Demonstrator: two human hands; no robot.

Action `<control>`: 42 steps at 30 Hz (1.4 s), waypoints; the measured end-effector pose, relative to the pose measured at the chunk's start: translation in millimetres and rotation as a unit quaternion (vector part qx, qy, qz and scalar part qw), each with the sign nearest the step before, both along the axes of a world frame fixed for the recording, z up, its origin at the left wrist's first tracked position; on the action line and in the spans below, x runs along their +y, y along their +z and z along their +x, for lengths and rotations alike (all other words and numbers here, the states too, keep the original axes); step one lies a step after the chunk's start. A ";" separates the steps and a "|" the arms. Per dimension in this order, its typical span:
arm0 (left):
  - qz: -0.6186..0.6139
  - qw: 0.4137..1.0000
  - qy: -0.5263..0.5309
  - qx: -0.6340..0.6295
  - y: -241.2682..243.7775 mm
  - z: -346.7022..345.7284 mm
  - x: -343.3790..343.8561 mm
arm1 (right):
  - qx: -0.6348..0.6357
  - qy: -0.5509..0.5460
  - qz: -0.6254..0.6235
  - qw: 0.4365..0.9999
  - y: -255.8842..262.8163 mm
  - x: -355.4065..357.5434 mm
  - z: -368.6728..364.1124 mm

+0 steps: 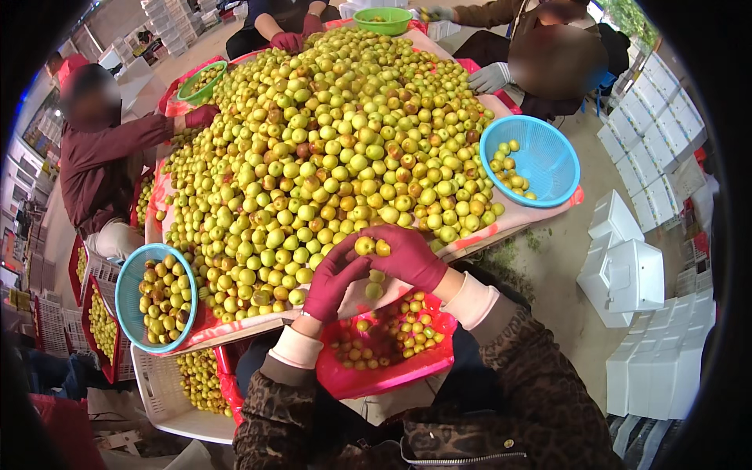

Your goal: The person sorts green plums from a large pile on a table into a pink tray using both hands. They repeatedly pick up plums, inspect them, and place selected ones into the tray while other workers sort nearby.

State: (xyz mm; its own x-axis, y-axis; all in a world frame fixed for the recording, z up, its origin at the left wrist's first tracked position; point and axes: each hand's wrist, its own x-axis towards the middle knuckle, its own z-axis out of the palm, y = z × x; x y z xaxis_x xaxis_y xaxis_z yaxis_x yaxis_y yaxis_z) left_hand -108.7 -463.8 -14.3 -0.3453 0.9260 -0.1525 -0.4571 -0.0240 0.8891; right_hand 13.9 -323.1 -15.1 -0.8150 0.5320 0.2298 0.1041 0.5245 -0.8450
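Note:
A broad heap of yellow-green jujube fruits [329, 153], some with brown patches, covers the cloth-topped table. At its near edge my right hand [405, 255], in a dark red glove, holds a couple of fruits [365, 245] between its fingers. My left hand [335, 282], gloved alike, is raised close beside it, fingers curved; whether it bears on those fruits I cannot tell. Two fruits show just below my hands, perhaps falling. Under them, at my lap, is a container lined with pink plastic [388, 376], with loose fruits inside.
A blue colander [531, 197] with some fruits stands at the right corner, a fuller blue basket [126, 305] at the left. Below that one is a white crate [170, 420]. Co-workers' gloved hands reach to the heap's far and left sides. White foam boxes [634, 276] stand at right.

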 end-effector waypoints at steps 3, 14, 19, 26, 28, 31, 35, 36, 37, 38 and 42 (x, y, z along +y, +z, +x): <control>-0.017 1.000 0.019 -0.002 -7.4 -1.3 -5.8 | -0.065 0.065 0.109 0.990 23.2 -16.9 -3.3; -0.075 0.852 0.511 0.084 34.0 -63.4 -210.0 | -0.093 -0.056 -0.032 0.994 -69.6 26.1 -4.8; -0.452 0.625 0.507 0.384 -74.1 -135.6 -428.6 | -0.102 -0.038 -0.016 0.994 -78.8 16.5 2.4; -0.180 0.787 0.380 0.452 -5.2 -160.9 -245.3 | -0.133 -0.073 0.017 0.988 -72.0 19.0 11.7; -0.144 0.778 0.284 0.542 1.1 -164.0 -162.0 | -0.175 -0.060 0.026 0.982 -56.0 16.4 9.1; -0.172 0.773 0.203 0.576 7.1 -169.8 -62.8 | -0.180 -0.039 0.056 0.981 -54.9 20.3 5.5; -0.310 0.631 0.152 0.695 -4.4 -178.4 2.0 | -0.173 -0.017 0.076 0.982 -54.8 23.0 -0.7; -0.327 0.621 0.148 0.697 -10.9 -176.8 11.6 | -0.167 -0.019 0.081 0.982 -54.5 23.6 -1.6; -0.345 0.611 0.144 0.698 -17.6 -174.1 17.7 | -0.162 -0.020 0.085 0.983 -54.4 23.9 -2.6; -0.390 0.619 0.129 0.669 -22.1 -174.9 21.1 | -0.189 -0.012 0.062 0.980 -54.2 24.2 -2.0; -0.282 0.698 0.230 0.617 -23.6 -170.2 13.5 | -0.187 -0.016 0.058 0.980 -55.6 23.7 -3.0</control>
State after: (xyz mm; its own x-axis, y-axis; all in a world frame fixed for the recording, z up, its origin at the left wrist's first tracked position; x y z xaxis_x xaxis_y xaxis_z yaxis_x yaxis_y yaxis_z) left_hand -279.0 -450.3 -37.8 -0.7774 0.5861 0.2282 0.6048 0.5970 0.5271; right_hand 11.0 -299.4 -70.7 -0.8371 0.5465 -0.0222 0.4137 0.6062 -0.6793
